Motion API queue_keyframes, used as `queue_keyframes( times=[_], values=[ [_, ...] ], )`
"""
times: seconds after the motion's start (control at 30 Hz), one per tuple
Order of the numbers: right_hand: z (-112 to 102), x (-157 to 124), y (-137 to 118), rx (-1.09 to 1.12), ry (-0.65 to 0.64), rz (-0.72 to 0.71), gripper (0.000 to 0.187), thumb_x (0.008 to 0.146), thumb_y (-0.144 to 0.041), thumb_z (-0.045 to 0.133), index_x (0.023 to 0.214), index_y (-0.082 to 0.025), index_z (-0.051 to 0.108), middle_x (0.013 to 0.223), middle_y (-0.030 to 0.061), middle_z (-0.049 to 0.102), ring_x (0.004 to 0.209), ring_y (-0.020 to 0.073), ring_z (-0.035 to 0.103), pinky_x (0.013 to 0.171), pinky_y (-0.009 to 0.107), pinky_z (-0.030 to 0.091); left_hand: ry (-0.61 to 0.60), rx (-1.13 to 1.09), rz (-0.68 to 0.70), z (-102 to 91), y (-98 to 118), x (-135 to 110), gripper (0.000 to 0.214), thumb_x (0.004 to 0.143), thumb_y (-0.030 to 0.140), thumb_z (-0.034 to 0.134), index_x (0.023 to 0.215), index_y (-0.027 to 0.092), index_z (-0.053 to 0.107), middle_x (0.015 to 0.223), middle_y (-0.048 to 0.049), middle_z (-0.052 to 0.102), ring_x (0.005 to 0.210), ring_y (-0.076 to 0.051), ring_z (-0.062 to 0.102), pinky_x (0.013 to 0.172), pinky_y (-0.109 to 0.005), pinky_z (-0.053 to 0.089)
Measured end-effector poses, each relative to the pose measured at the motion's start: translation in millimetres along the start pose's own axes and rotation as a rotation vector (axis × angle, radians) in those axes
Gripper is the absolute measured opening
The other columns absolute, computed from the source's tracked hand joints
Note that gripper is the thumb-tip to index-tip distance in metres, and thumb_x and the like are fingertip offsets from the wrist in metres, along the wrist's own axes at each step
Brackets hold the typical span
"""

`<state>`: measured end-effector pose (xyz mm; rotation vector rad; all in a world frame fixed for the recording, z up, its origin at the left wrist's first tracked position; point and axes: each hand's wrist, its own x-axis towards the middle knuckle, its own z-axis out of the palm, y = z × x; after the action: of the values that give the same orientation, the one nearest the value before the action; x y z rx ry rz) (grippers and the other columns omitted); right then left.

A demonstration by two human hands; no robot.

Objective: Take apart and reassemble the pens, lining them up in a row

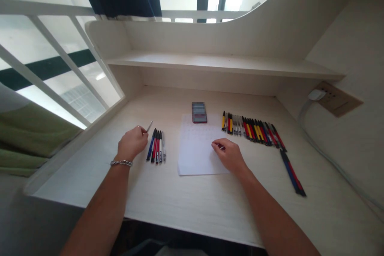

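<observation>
My left hand [132, 142] is closed around a silvery pen [149, 127] whose tip sticks out up and to the right. Just right of it lie several pens [156, 147] side by side, blue, red, black and grey. My right hand [229, 155] rests on a white sheet of paper [196, 146], fingers curled around something small and red [220, 147] that I cannot make out. A long row of several coloured pens [253, 129] lies to the right of the sheet, with two more pens [292, 173] apart from it, nearer the front.
A small dark blurred object [199, 112] sits at the top of the sheet. The pale desk [186, 200] has a shelf [222, 64] above it, a white railing [60, 64] at left, and a wall socket with plug and cable [316, 96] at right.
</observation>
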<state>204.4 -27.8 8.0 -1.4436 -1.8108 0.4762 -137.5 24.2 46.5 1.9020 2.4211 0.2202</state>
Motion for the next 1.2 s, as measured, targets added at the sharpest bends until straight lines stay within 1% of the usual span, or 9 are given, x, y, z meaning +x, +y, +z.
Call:
queue_keyframes(
  times=[0.1, 0.17, 0.27, 0.37, 0.5, 0.7, 0.8, 1.03, 1.2],
  values=[
    [-2.8, 4.0, 4.0, 0.005, 0.069, 0.036, 0.022, 0.084, -0.029, 0.049, 0.085, -0.018, 0.067, 0.086, 0.0054, 0.068, 0.072, 0.0153, 0.059, 0.071, 0.028, 0.046, 0.065, -0.145, 0.346, -2.6, 42.0, -11.5, 0.024, 0.084, 0.035, 0.044, 0.093, 0.021, 0.062, 0.089, -0.0065, 0.067, 0.081, -0.021, 0.060, 0.071, -0.030, 0.044],
    [-5.6, 6.0, 6.5, 0.002, 0.108, 0.055, 0.023, 0.084, -0.030, 0.048, 0.085, -0.018, 0.067, 0.086, 0.0058, 0.068, 0.071, 0.0156, 0.059, 0.071, 0.028, 0.046, 0.080, -0.212, 0.535, 3.6, 75.8, -21.7, 0.021, 0.085, 0.030, 0.045, 0.095, 0.020, 0.061, 0.089, -0.0064, 0.065, 0.084, -0.021, 0.059, 0.075, -0.029, 0.043],
    [-10.9, 7.6, 10.3, -0.006, 0.153, 0.072, 0.023, 0.084, -0.031, 0.048, 0.084, -0.017, 0.067, 0.085, 0.0054, 0.068, 0.070, 0.0153, 0.059, 0.071, 0.028, 0.046, 0.040, -0.219, 0.692, 20.4, 117.2, -35.1, 0.017, 0.086, 0.025, 0.047, 0.093, 0.019, 0.062, 0.088, -0.0086, 0.063, 0.082, -0.021, 0.058, 0.074, -0.030, 0.042],
    [-14.4, 8.3, 13.9, -0.024, 0.166, 0.071, 0.022, 0.084, -0.029, 0.048, 0.084, -0.018, 0.067, 0.085, 0.0044, 0.067, 0.071, 0.0149, 0.058, 0.071, 0.027, 0.045, 0.018, -0.201, 0.768, 36.7, 137.4, -42.9, 0.017, 0.087, 0.024, 0.047, 0.095, 0.019, 0.062, 0.089, -0.0089, 0.061, 0.082, -0.021, 0.056, 0.073, -0.031, 0.041],
    [-12.0, 8.9, 18.1, -0.029, 0.157, 0.060, 0.019, 0.084, -0.027, 0.050, 0.083, -0.018, 0.066, 0.084, 0.0036, 0.067, 0.071, 0.0146, 0.058, 0.071, 0.026, 0.046, -0.020, -0.188, 0.799, 49.0, 142.5, -45.9, 0.017, 0.086, 0.023, 0.048, 0.096, 0.021, 0.063, 0.090, -0.0077, 0.060, 0.082, -0.021, 0.056, 0.073, -0.031, 0.040],
    [-2.6, 8.0, 20.9, -0.049, 0.098, 0.034, 0.015, 0.083, -0.023, 0.052, 0.084, -0.019, 0.066, 0.084, 0.0028, 0.066, 0.072, 0.0141, 0.058, 0.071, 0.026, 0.045, -0.049, -0.232, 0.818, 55.6, 142.4, -46.5, 0.019, 0.086, 0.022, 0.049, 0.097, 0.021, 0.064, 0.092, -0.0072, 0.062, 0.091, -0.022, 0.054, 0.079, -0.033, 0.041],
    [1.7, 8.8, 20.7, -0.083, 0.062, 0.032, 0.015, 0.084, -0.023, 0.052, 0.087, -0.019, 0.066, 0.087, 0.0036, 0.066, 0.075, 0.0149, 0.058, 0.074, 0.028, 0.045, -0.037, -0.273, 0.812, 55.3, 136.5, -44.5, 0.021, 0.083, 0.024, 0.054, 0.102, 0.021, 0.064, 0.096, -0.0072, 0.063, 0.093, -0.022, 0.054, 0.081, -0.034, 0.042],
    [16.6, 13.1, 16.2, -0.250, -0.025, -0.045, 0.021, 0.084, -0.027, 0.057, 0.101, -0.021, 0.067, 0.100, 0.0065, 0.064, 0.097, 0.0213, 0.052, 0.089, 0.035, 0.040, -0.022, -0.373, 0.741, 51.0, 111.6, -32.7, 0.029, 0.075, 0.029, 0.064, 0.103, 0.021, 0.065, 0.099, -0.0071, 0.063, 0.096, -0.024, 0.054, 0.085, -0.035, 0.043],
    [21.2, 11.5, 12.6, -0.306, -0.045, -0.053, 0.015, 0.081, -0.024, 0.061, 0.093, -0.023, 0.069, 0.102, 0.0070, 0.063, 0.098, 0.0231, 0.050, 0.087, 0.037, 0.039, -0.028, -0.398, 0.765, 52.7, 110.6, -32.8, 0.030, 0.074, 0.029, 0.066, 0.102, 0.020, 0.066, 0.102, -0.0077, 0.063, 0.097, -0.024, 0.054, 0.088, -0.035, 0.043]
  ],
)
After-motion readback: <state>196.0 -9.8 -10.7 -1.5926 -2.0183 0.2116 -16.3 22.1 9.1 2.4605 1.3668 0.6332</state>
